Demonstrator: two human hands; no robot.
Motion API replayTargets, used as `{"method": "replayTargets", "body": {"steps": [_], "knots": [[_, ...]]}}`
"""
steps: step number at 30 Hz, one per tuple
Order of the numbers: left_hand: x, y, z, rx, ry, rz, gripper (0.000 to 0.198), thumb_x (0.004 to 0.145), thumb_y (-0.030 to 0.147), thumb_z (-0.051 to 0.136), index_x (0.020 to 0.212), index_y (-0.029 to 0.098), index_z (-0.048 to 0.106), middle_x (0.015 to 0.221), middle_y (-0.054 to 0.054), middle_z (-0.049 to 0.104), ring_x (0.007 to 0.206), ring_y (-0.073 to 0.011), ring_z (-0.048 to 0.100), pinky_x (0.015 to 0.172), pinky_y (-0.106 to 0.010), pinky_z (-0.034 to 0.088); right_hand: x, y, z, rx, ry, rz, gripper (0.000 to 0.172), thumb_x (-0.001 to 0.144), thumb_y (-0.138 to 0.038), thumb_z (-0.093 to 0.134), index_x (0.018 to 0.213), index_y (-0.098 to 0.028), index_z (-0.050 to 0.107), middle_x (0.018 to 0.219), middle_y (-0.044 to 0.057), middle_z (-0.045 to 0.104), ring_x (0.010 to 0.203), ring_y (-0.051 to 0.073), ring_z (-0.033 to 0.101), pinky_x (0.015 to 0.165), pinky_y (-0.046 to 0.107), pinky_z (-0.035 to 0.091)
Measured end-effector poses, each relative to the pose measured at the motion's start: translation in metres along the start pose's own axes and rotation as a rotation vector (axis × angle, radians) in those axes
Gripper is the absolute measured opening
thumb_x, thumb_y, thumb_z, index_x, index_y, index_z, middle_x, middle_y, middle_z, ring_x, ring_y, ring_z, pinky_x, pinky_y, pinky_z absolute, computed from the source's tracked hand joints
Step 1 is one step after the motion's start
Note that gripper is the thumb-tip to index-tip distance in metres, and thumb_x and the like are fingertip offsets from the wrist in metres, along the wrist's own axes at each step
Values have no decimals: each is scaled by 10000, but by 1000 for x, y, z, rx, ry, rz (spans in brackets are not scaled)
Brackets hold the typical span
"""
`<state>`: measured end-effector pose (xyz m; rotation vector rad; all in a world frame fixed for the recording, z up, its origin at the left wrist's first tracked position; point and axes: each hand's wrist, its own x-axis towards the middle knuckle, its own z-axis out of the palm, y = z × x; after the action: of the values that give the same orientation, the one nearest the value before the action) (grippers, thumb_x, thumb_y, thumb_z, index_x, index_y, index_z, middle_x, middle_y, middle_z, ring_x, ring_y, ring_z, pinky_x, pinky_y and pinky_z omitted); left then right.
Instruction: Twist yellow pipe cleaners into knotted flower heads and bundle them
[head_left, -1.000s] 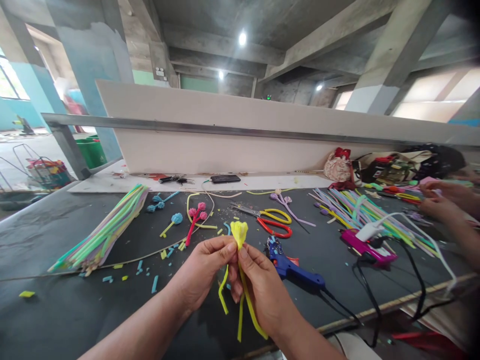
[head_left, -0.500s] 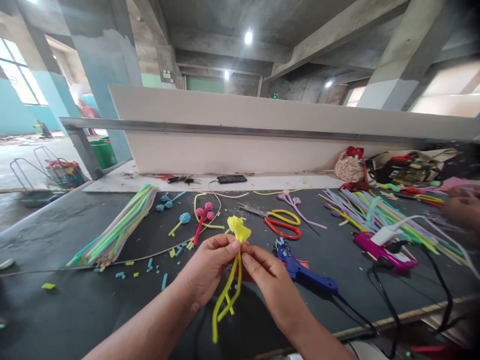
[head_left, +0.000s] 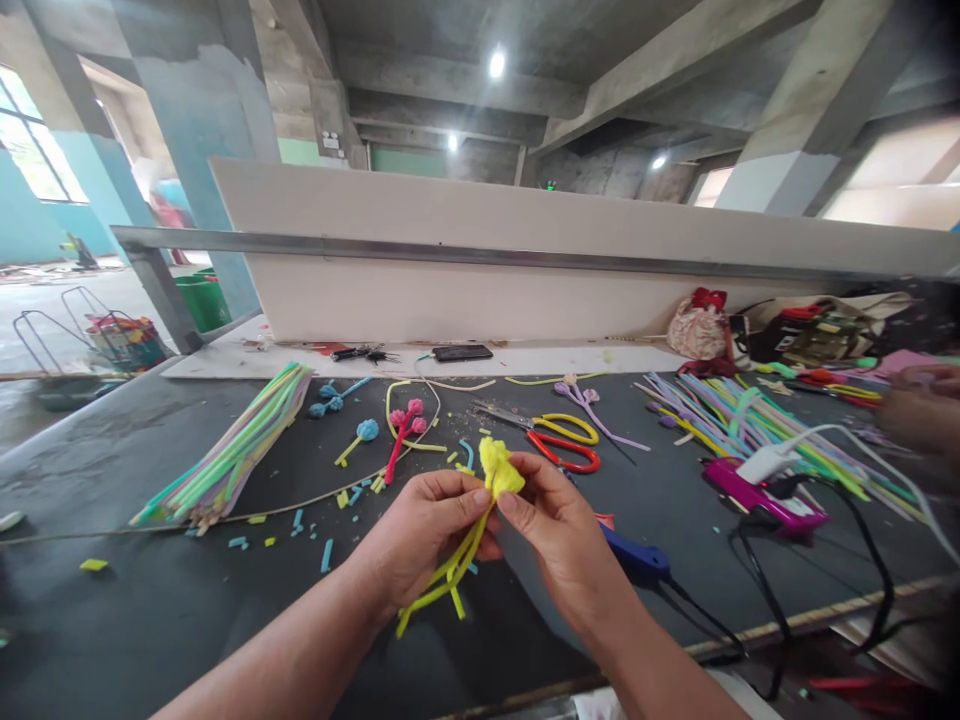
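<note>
A yellow pipe-cleaner flower [head_left: 498, 468] is held up between both hands, its bent stems hanging down to the left. My left hand [head_left: 427, 525] pinches it where the stems meet the head. With thumb and fingers, my right hand [head_left: 551, 520] grips the right side of the fluffy yellow head. Behind them lie scissors [head_left: 562, 440] with red and yellow handles. A blue glue gun [head_left: 637, 555] lies partly hidden behind my right hand. To the left rest a pink pipe-cleaner flower [head_left: 405, 430] and blue ones [head_left: 367, 430].
A bundle of pastel pipe cleaners [head_left: 225, 450] lies at left, more [head_left: 735, 420] at right. A magenta power strip [head_left: 765, 495] with cables sits at right. A phone [head_left: 462, 353] lies at the back. Another person's hand [head_left: 922, 410] shows at the right edge.
The yellow flower has moved slightly right and tilted, its stems swinging left. My right hand has shifted up from the stems onto the flower head and now covers more of the glue gun.
</note>
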<state>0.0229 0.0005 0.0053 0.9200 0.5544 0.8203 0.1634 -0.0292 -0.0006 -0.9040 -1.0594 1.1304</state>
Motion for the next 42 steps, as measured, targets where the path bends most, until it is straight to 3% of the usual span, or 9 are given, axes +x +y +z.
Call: {"method": "replayTargets", "body": {"steps": [10,16,24,32,36,39,42], "knots": [[0,1,-1,132,46,46,193,747,287,665,833,116,644,681,-26,640,512,-114,623,560,-245,515,3,-1,-1,-77,89,-67,292,676,-242,756,944,-263,644,871,-10,676,804,169,604,740,290,471],[-3,6,6,238,73,59,242,748,346,646,698,109,631,632,-27,632,488,-105,609,512,-206,490,3,-3,2,-145,135,-74,300,672,-243,753,942,-235,622,834,8,662,761,180,603,690,296,480],[2,-2,7,182,147,80,226,683,344,702,718,137,619,601,1,629,529,-109,604,586,-250,514,4,3,0,-295,160,-95,312,660,-233,739,952,-233,628,805,7,628,724,184,553,693,323,440],[1,2,5,259,102,102,223,690,319,699,673,128,586,632,-19,648,561,-132,624,561,-226,464,5,8,-6,-357,137,-124,302,713,-276,705,1006,-271,632,760,-17,538,726,170,475,703,317,392],[-1,5,7,299,81,102,217,708,320,689,668,124,606,597,-15,634,551,-116,598,550,-205,439,6,6,-4,-319,120,-131,317,692,-255,726,1001,-272,656,762,-19,523,711,156,447,692,295,387],[0,4,6,281,92,154,214,706,325,692,661,130,616,585,-11,636,538,-110,580,544,-202,431,4,4,0,-158,114,-66,395,668,-249,748,1045,-297,640,816,-22,548,709,145,463,685,280,408],[3,2,3,232,120,208,203,701,323,697,672,134,633,588,4,633,533,-100,564,544,-198,427,2,5,4,-71,44,4,327,703,-288,726,1023,-275,660,794,-11,576,710,154,499,661,279,430]]}}
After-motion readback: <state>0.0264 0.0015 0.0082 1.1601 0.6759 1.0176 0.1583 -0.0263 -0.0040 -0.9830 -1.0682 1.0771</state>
